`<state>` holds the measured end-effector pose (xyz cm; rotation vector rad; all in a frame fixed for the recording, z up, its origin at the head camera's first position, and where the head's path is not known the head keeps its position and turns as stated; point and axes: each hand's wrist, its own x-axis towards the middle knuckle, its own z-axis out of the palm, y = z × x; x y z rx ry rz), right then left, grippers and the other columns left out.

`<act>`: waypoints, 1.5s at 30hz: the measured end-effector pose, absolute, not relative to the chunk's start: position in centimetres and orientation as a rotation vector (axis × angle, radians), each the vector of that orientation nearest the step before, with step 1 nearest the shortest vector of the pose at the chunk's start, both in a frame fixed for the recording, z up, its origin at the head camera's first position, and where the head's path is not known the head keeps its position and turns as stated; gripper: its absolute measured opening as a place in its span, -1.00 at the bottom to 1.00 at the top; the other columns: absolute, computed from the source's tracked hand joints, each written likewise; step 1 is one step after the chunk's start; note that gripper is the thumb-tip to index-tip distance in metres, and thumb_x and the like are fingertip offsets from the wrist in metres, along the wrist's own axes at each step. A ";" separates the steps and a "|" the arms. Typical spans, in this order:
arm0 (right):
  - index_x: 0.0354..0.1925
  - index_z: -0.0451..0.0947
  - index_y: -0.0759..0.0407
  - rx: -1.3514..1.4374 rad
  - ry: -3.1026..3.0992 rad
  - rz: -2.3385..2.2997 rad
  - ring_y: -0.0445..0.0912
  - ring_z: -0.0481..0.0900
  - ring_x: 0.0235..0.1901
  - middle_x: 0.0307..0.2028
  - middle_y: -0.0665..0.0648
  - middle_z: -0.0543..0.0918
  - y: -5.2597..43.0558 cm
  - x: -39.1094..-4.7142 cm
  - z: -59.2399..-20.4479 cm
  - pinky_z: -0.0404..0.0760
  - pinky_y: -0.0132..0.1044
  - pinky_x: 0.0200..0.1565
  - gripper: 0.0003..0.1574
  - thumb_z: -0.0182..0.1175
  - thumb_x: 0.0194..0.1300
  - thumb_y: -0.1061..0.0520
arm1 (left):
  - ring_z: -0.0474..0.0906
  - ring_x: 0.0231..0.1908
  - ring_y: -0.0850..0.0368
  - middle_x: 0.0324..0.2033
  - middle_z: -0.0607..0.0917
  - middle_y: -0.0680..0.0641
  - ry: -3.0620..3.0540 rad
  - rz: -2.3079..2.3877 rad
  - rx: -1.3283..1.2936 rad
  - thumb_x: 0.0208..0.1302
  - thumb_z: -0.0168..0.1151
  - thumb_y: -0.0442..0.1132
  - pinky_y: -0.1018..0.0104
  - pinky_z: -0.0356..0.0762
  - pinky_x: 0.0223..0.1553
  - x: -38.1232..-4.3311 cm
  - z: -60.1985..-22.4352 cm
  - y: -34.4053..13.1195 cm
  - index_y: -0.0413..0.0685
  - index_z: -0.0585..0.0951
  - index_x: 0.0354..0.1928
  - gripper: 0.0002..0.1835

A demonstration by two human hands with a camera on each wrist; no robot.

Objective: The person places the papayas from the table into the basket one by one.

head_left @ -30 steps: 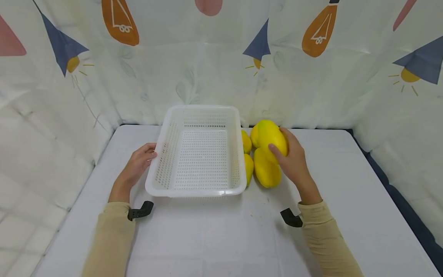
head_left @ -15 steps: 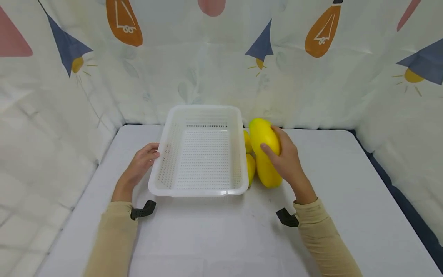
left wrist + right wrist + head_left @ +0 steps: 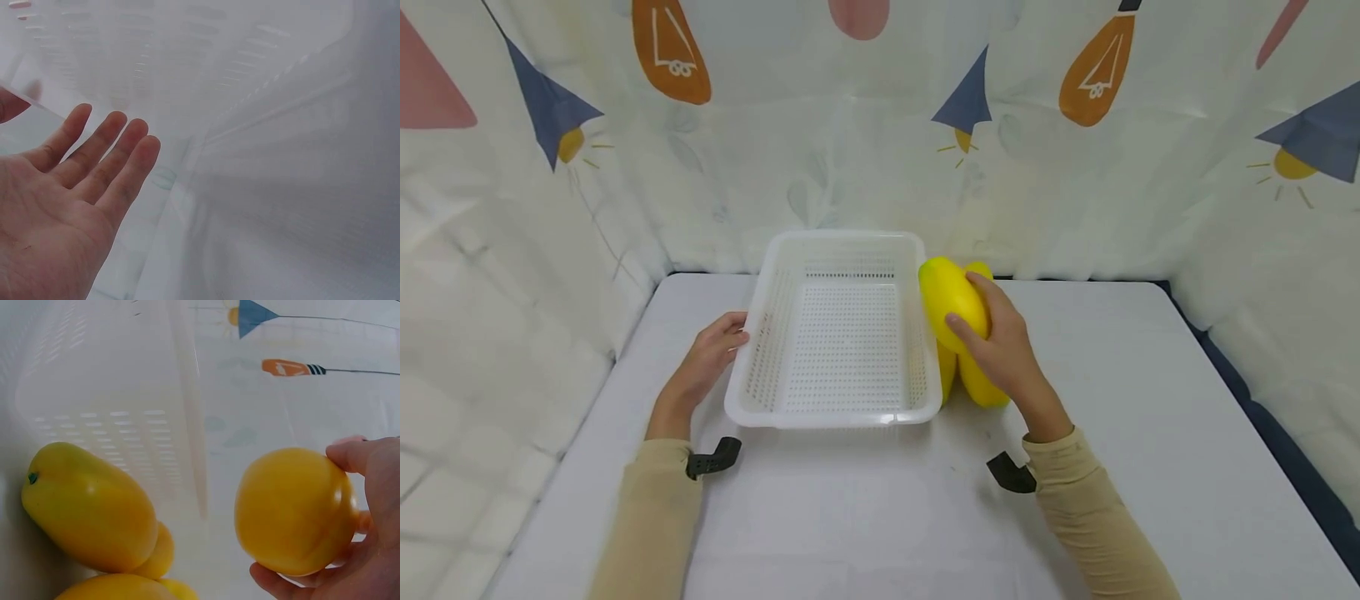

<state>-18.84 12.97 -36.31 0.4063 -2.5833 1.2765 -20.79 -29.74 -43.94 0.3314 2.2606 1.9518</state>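
Note:
A white perforated plastic basket stands mid-table, its inside facing up. My left hand pinches its left rim, and in the left wrist view the fingers lie straight along the outer wall. Just right of the basket, my right hand grips a yellow mango, its left end at the basket's right rim. The same mango shows end-on in the right wrist view, between thumb and fingers. Several other mangoes lie against the basket's outer right wall, partly hidden by hand and basket in the head view.
A white cloth covers the table. Behind and at the sides hangs a patterned curtain, close to the table's far edge. Dark wrist straps stick out from both forearms.
My right hand has carried the gripped mango leftward, from above the other mangoes to the basket's right rim. The left hand and basket have stayed almost still.

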 end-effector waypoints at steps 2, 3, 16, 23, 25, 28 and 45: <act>0.44 0.13 -0.02 0.411 -2.597 1.267 0.09 0.37 0.22 0.39 0.11 0.29 12.8 -18.8 -36.3 0.39 0.13 0.21 -0.19 0.18 0.33 -0.10 | 0.49 0.02 0.35 0.04 0.55 0.14 2.259 1.954 0.331 0.49 -0.05 -0.15 0.55 0.41 0.02 -20.8 -43.9 -29.8 -0.21 0.29 0.29 -0.56; 0.44 0.13 -0.02 0.417 -2.599 1.264 0.09 0.38 0.22 0.39 0.11 0.29 12.7 -18.8 -36.3 0.40 0.13 0.21 -0.19 0.18 0.34 -0.10 | 0.49 0.02 0.35 0.04 0.54 0.14 2.259 1.955 0.331 0.48 -0.04 -0.15 0.54 0.41 0.02 -20.7 -43.9 -29.8 -0.21 0.29 0.29 -0.56; 0.43 0.16 -0.04 0.490 -2.585 1.234 0.08 0.39 0.19 0.37 0.10 0.34 11.9 -18.8 -36.3 0.41 0.11 0.18 -0.21 0.17 0.33 -0.12 | 0.48 0.00 0.35 0.03 0.54 0.13 2.298 1.917 0.318 0.49 -0.06 -0.12 0.55 0.42 0.01 -20.8 -44.0 -29.7 -0.22 0.28 0.30 -0.54; 0.42 0.16 -0.09 0.507 -2.602 1.242 0.07 0.41 0.15 0.37 0.05 0.33 11.4 -18.9 -36.5 0.44 0.09 0.14 -0.21 0.18 0.32 -0.14 | 0.49 -0.01 0.35 0.01 0.55 0.15 2.307 1.910 0.325 0.49 -0.06 -0.11 0.54 0.43 0.00 -20.8 -44.0 -29.8 -0.20 0.29 0.30 -0.54; 0.43 0.15 -0.12 0.507 -2.614 1.248 0.06 0.40 0.16 0.38 0.03 0.32 11.3 -18.9 -36.5 0.45 0.09 0.14 -0.21 0.17 0.32 -0.15 | 0.49 -0.01 0.34 0.01 0.55 0.14 2.311 1.904 0.319 0.49 -0.06 -0.10 0.53 0.42 0.00 -20.8 -44.0 -29.8 -0.18 0.29 0.30 -0.54; 0.43 0.14 -0.14 0.512 -2.621 1.256 0.05 0.41 0.15 0.38 0.01 0.31 11.2 -18.9 -36.6 0.46 0.09 0.12 -0.21 0.16 0.32 -0.16 | 0.49 0.00 0.33 0.01 0.55 0.14 2.311 1.902 0.317 0.49 -0.05 -0.10 0.53 0.42 0.01 -20.9 -44.1 -29.8 -0.18 0.29 0.30 -0.54; 0.42 0.14 -0.08 0.569 -2.641 1.261 0.05 0.40 0.17 0.37 0.06 0.32 10.2 -18.5 -36.2 0.45 0.08 0.16 -0.20 0.19 0.32 -0.11 | 0.49 0.00 0.34 0.01 0.55 0.16 2.298 1.913 0.304 0.48 -0.04 -0.10 0.53 0.40 0.01 -20.8 -43.9 -29.7 -0.17 0.30 0.29 -0.55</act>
